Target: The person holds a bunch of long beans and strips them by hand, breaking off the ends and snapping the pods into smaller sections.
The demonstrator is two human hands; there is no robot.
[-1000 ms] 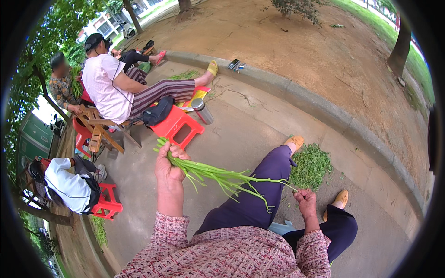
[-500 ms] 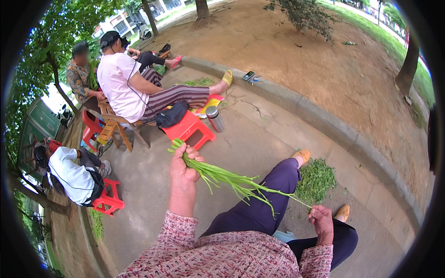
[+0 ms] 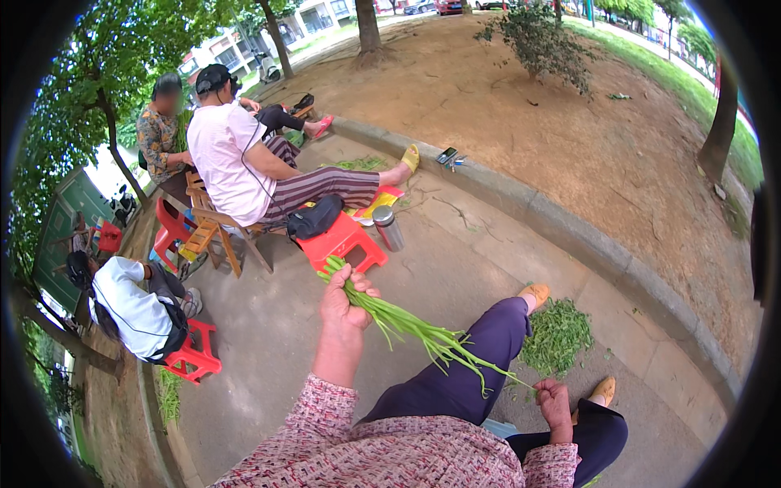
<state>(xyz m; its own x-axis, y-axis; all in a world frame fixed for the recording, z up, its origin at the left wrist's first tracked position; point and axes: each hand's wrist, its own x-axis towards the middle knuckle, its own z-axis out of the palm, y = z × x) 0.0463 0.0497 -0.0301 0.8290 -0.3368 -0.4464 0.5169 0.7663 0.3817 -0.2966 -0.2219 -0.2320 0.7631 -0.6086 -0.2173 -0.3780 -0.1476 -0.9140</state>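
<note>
Left hand (image 3: 348, 301) clamping the green stems (image 3: 407, 322), right hand (image 3: 555, 407) pinching a tip

And here you are, with your left fingers wrapping tight around the thick end of the bunch, the stalk ends poking out past your thumb. The rest is slanting down from that fist toward your right fingers, which are pressing together on the thin tip of one long stem. That stem is bridging the gap between your two hands!

Below the bunch, your purple trousers (image 3: 455, 370) are spreading across the view. Just beyond the right fingers, a pile of green leaves (image 3: 557, 336) is lying on the pavement, with one tan shoe (image 3: 534, 294) resting beside it.

Out past the left fingers, a red stool (image 3: 346, 244) is carrying a black bag (image 3: 316, 217), and a metal flask (image 3: 389, 229) is standing right next to it. Farther off that way, a person in striped trousers (image 3: 333, 187) is sitting on a wooden chair. Well left of your left fingers, another person in a white top (image 3: 130, 301) is sitting on a second red stool (image 3: 195, 354).
</note>
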